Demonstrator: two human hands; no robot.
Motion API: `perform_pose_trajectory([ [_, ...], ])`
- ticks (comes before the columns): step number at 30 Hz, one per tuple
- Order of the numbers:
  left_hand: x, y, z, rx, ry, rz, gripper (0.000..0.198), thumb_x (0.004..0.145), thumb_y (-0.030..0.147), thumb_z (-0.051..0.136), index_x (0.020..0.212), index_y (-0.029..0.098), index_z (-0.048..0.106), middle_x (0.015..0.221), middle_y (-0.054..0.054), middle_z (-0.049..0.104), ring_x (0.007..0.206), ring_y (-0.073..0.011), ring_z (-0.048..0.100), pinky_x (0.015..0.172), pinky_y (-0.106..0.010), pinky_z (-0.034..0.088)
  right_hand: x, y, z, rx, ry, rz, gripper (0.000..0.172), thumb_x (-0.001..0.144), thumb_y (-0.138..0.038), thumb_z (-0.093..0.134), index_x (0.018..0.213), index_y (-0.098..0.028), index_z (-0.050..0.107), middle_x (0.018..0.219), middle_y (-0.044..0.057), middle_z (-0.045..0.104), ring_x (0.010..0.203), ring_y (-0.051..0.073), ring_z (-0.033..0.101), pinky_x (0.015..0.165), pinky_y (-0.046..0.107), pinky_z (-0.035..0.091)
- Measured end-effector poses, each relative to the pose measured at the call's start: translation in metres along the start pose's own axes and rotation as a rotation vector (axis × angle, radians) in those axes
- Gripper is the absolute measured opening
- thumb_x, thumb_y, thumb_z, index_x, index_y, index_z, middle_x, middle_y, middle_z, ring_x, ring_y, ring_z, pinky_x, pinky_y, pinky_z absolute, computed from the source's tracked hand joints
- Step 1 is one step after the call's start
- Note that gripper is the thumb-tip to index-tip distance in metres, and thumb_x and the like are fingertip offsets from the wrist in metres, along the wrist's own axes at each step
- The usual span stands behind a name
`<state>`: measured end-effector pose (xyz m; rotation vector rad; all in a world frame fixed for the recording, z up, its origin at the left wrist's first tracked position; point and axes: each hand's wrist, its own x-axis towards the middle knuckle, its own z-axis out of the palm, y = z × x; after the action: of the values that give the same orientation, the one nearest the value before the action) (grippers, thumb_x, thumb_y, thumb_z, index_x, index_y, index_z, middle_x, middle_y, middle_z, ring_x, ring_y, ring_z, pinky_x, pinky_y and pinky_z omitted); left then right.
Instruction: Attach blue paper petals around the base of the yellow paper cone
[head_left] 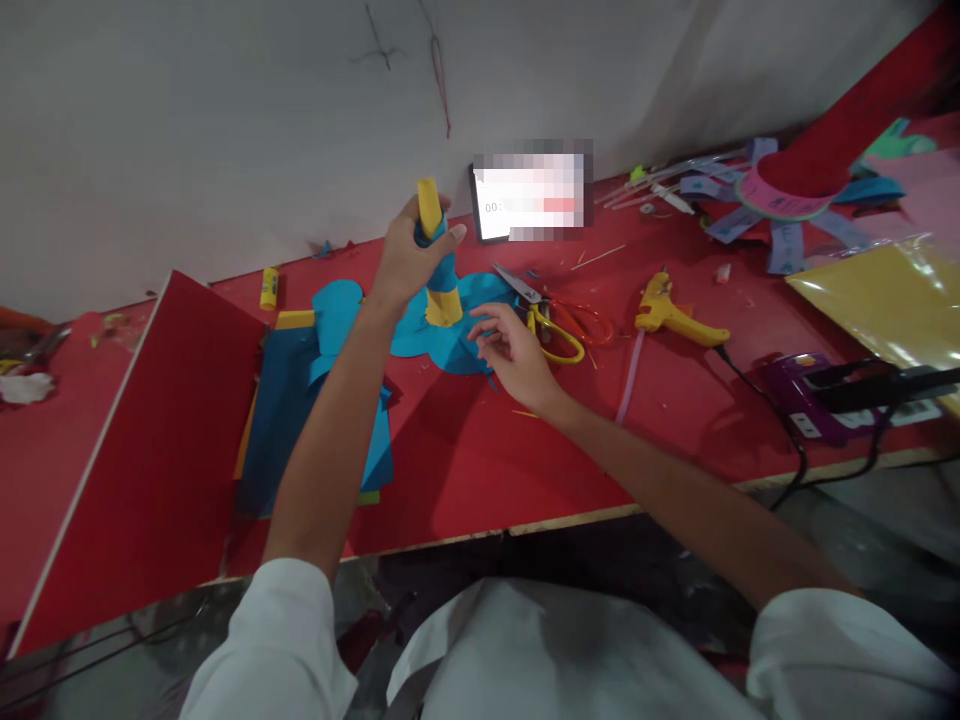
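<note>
My left hand [415, 250] is wrapped round an upright paper tube [444, 275] banded in blue and yellow. A yellow strip sticks up above my fingers at its top. The tube's yellow foot rests on or just over a blue paper piece with rounded lobes [450, 350]. At the right edge of that piece hovers my right hand [510, 350], fingers apart and a little curled, holding nothing. Just beyond it lie scissors with yellow handles [555, 340] and red-handled scissors [589, 318].
A yellow glue gun [679, 318] lies to the right, its cord running to a purple power strip [806, 400]. A red upright board [165, 430] divides the table on the left. Blue paper sheets [277, 430], a glue stick [269, 288] and a lit screen [517, 200] are also there.
</note>
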<state>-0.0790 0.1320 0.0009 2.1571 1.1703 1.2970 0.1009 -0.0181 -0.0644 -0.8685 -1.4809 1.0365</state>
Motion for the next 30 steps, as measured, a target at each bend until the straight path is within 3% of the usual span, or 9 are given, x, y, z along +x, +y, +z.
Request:
perform_pose_trajectory([
  [3,-0.001,0.003,-0.002,-0.100,0.067,0.001,0.073,0.081,0.080,0.072,0.133,0.032,0.054,0.127,-0.004,0.067,0.112,-0.0178,0.063,0.095,-0.040,0.056,-0.001,-0.001,0.000,0.001,-0.001,0.003,0.031,0.094,-0.018,0.054,0.124,-0.027,0.055,0.101,0.001,0.069,0.079,0.014,0.062,0.067,0.028,0.050],
  [6,-0.004,0.003,-0.003,-0.218,0.090,-0.010,0.081,0.078,0.080,0.075,0.141,0.037,0.045,0.127,-0.003,0.066,0.107,-0.0162,0.064,0.094,-0.041,0.058,-0.001,-0.001,0.001,0.006,-0.001,0.003,0.030,0.094,-0.018,0.053,0.123,-0.027,0.056,0.100,0.001,0.069,0.078,0.013,0.062,0.068,0.028,0.051],
  [11,-0.007,-0.012,0.002,-0.275,0.037,-0.038,0.100,0.071,0.079,0.082,0.150,0.042,0.034,0.123,-0.005,0.068,0.105,-0.0219,0.069,0.089,-0.043,0.063,-0.001,-0.001,0.001,0.029,-0.023,0.014,0.028,0.095,-0.020,0.054,0.122,-0.025,0.057,0.098,0.001,0.069,0.078,0.013,0.063,0.070,0.028,0.051],
  [16,-0.008,-0.028,0.004,-0.345,-0.005,-0.067,0.091,0.069,0.062,0.092,0.146,0.042,0.047,0.141,-0.004,0.064,0.128,-0.0312,0.065,0.102,-0.048,0.061,-0.001,-0.003,0.001,0.045,-0.041,0.037,0.024,0.097,-0.022,0.054,0.121,-0.024,0.058,0.098,0.002,0.069,0.081,0.013,0.064,0.071,0.028,0.051],
  [22,-0.011,-0.015,-0.004,-0.358,-0.132,-0.066,0.081,0.078,0.074,0.077,0.147,0.043,0.049,0.137,0.003,0.070,0.141,-0.0279,0.055,0.114,-0.055,0.052,-0.001,-0.003,0.000,0.037,-0.067,0.052,0.024,0.097,-0.022,0.053,0.120,-0.023,0.058,0.099,0.003,0.070,0.088,0.015,0.067,0.072,0.029,0.051],
  [26,-0.014,-0.011,-0.002,-0.412,-0.083,-0.095,0.073,0.079,0.064,0.083,0.142,0.043,0.052,0.133,0.001,0.072,0.128,-0.0273,0.065,0.109,-0.053,0.055,-0.001,-0.002,-0.001,0.035,-0.070,0.061,0.024,0.097,-0.022,0.053,0.120,-0.023,0.058,0.099,0.003,0.070,0.089,0.015,0.067,0.071,0.028,0.050],
  [30,-0.015,-0.009,0.000,-0.411,-0.009,-0.042,0.073,0.080,0.058,0.084,0.142,0.044,0.048,0.146,0.000,0.059,0.130,-0.0290,0.066,0.110,-0.049,0.055,-0.001,-0.002,0.000,0.049,-0.078,0.064,0.024,0.095,-0.020,0.053,0.119,-0.022,0.058,0.099,0.004,0.070,0.088,0.015,0.067,0.071,0.028,0.050],
])
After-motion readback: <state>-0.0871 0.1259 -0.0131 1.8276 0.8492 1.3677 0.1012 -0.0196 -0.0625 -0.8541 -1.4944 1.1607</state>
